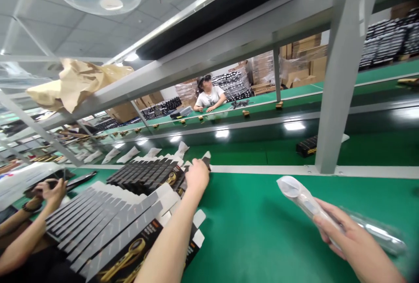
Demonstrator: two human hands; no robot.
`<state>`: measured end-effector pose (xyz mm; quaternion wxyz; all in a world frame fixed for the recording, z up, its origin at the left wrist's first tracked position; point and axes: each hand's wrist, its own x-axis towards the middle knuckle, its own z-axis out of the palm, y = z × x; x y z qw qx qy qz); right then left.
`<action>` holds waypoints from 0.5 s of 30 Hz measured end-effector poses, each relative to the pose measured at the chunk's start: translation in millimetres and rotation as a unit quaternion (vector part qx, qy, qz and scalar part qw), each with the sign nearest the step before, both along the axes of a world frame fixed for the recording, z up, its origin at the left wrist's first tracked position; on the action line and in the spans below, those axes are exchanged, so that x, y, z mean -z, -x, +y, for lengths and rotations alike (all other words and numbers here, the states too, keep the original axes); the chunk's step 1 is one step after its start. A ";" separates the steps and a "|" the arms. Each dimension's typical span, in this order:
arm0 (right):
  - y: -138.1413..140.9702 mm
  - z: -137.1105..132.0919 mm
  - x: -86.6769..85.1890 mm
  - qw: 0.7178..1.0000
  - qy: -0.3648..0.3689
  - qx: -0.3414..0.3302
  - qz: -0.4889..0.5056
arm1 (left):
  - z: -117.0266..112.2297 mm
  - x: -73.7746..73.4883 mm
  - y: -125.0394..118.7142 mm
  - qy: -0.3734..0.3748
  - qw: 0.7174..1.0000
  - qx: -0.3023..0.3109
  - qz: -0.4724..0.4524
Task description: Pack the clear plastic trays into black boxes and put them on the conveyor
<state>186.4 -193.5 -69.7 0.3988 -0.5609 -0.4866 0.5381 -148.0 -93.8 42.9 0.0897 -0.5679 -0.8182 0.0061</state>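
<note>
My right hand [343,232] is closed around a long item with a rounded head, wrapped in whitish plastic [304,200], held above the green table. A clear plastic tube-shaped piece [379,232] shows just beyond that hand. At the far end of a row of black boxes [147,174], my left hand [198,176] has its fingers curled over a dark box [207,159] with a pale flap. Nearer to me lies a second row of open-flapped boxes [108,222], printed with a gold shower head picture; my left forearm passes over its right end.
At left, a co-worker's hands [50,191] handle a dark object. Beyond the table edge [262,169] runs a dark green conveyor with white wrapped pieces [129,154] and a black box [307,146]. A grey post [340,73] stands at right. Another person [209,95] sits opposite.
</note>
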 end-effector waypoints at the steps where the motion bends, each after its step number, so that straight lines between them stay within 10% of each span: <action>1: 0.1 -1.0 -4.5 1.000 -0.003 0.011 0.000 | -6.4 4.6 -15.4 -0.004 0.998 0.056 -0.011; 7: -25.1 -14.3 -43.4 0.997 0.010 0.033 0.064 | -68.3 46.4 -102.0 -0.008 0.914 0.376 -0.153; 15: -55.0 -29.2 -53.3 0.979 0.074 -0.115 0.150 | -91.5 74.9 -114.6 -0.041 0.812 0.456 -0.361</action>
